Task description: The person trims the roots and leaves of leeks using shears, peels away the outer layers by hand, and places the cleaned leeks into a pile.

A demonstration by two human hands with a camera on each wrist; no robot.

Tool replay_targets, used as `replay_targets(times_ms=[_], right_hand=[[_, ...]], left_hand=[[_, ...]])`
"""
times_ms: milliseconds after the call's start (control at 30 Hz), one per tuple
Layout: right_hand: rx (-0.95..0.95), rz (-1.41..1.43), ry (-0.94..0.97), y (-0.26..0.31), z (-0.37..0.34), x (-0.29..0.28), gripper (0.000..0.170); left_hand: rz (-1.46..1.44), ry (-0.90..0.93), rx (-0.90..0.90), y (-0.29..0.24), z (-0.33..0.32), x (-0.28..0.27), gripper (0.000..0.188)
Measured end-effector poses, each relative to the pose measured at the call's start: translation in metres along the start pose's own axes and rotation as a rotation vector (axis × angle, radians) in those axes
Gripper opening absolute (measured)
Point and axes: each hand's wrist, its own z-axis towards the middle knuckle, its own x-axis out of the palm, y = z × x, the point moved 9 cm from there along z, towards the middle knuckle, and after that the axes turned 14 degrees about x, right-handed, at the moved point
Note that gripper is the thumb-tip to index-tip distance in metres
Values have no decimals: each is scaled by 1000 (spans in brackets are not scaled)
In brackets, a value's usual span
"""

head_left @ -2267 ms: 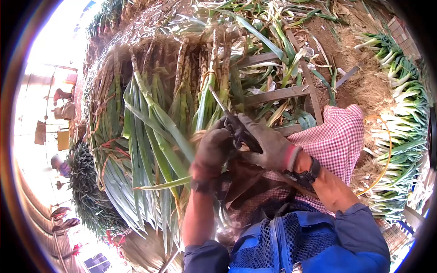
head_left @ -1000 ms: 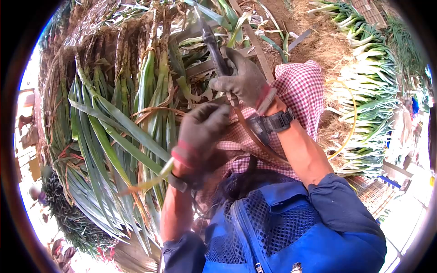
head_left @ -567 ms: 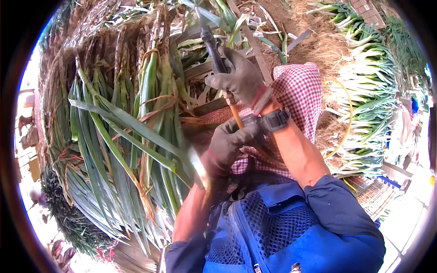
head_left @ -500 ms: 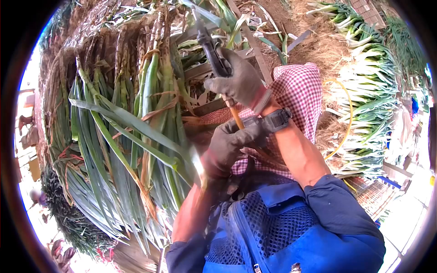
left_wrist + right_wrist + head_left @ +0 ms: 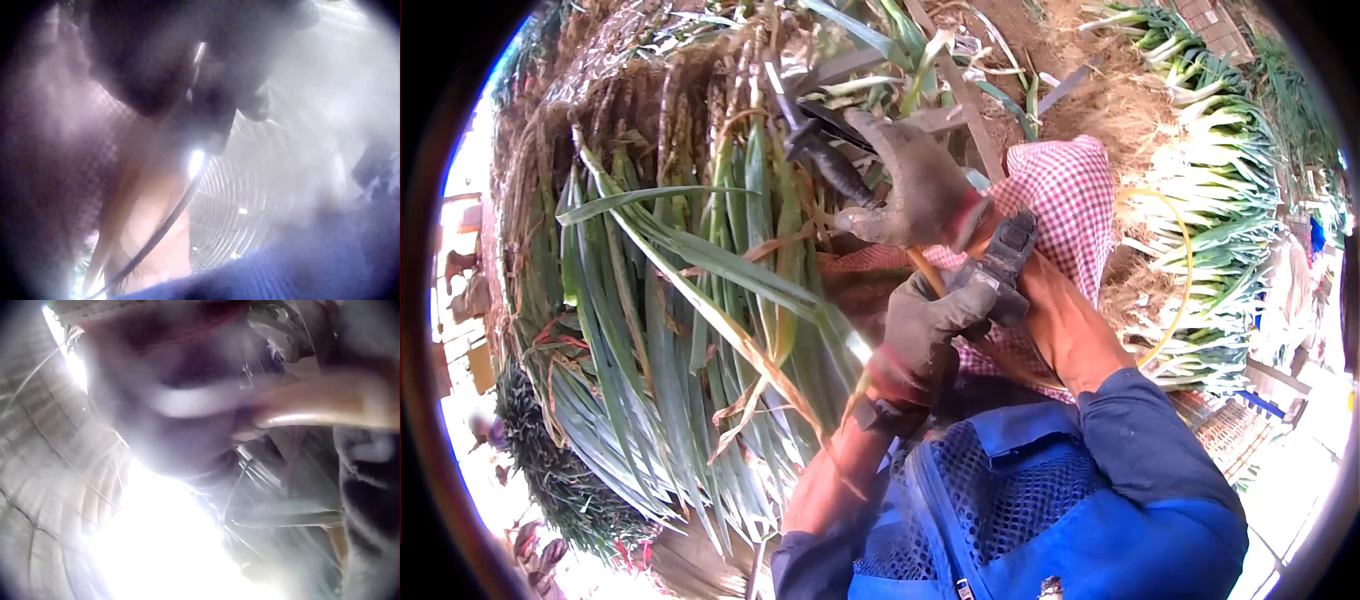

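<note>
My gloved right hand (image 5: 920, 180) grips a black air blow gun (image 5: 828, 158) with a thin metal nozzle pointing up and left over the leek stalks. An orange air hose (image 5: 924, 268) runs down from the gun's rear end. Just below, my gloved left hand (image 5: 925, 335) holds this hose, close to the right wrist. Both wrist views are hazy; the hose (image 5: 331, 400) crosses the right one near the left glove (image 5: 369, 506). A large heap of leeks (image 5: 670, 270) lies to the left, one leaf reaching the left wrist.
Cut leeks (image 5: 1215, 230) stand in a long row at the right, roots inward. A yellow hoop (image 5: 1185, 240) lies before them. Red checked cloth (image 5: 1065, 190) covers my lap. Wooden slats (image 5: 960, 90) and scattered leaves lie ahead.
Earlier both hands were together at the gun; the left then moved down to the hose. The right hand has since turned the gun, its nozzle swinging left. The view has shifted too.
</note>
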Motion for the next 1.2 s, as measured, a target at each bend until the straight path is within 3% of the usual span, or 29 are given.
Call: replay_targets(times_ms=[100,133,200,233,333,367,400,467,533,567,667,733,800,833,1000,1067,1100,1167,1200], right_hand=[[175,152,-30,-19,5,1,103],[155,56,-134,-38,2,10,100],[356,458,10,-34,-1,6,100],[413,446,-31,-41,-4,2,95],[655,1047,158,-63,-17,16,65],[643,1100,133,-57,-17,10,52],[685,1115,195,-52,-23,4,50],[516,955,272,-46,-22,0,63],[423,596,236,-36,-28,-4,79],[497,519,413,-36,-33,8,106],[318,290,409,-24,-37,23,108],[289,164,425,-14,-46,18,104],[431,-194,406,-37,-51,29,95],[476,-194,415,-50,-53,33,85],[521,-262,466,-47,-69,38,82],[551,-218,423,-45,-66,37,80],[460,-191,361,-48,-62,42,80],[443,-203,399,-35,-54,45,79],[428,-216,435,-27,-49,49,78]], left_hand=[[72,-91,-25,-14,7,0,34],[98,-164,-76,-13,4,-1,33],[124,-115,-6,-9,5,-5,32],[120,-53,-9,-6,6,-11,30],[120,33,-62,-12,4,-15,25],[121,60,-111,-11,3,-13,23],[124,58,-104,-9,3,-17,23],[301,140,-56,2,6,-29,21],[298,209,37,7,4,-23,19],[354,212,20,9,2,-22,15],[528,235,54,25,0,-33,16],[825,420,160,22,0,-28,19],[1186,584,46,-1,1,-31,16],[1192,581,47,-16,3,-38,16],[1311,-62,364,-125,31,-111,10],[1527,-201,481,-173,46,-112,17],[1528,-204,482,-183,59,-121,17],[1805,-380,534,-202,81,-145,27],[1806,-376,535,-200,94,-155,27]])
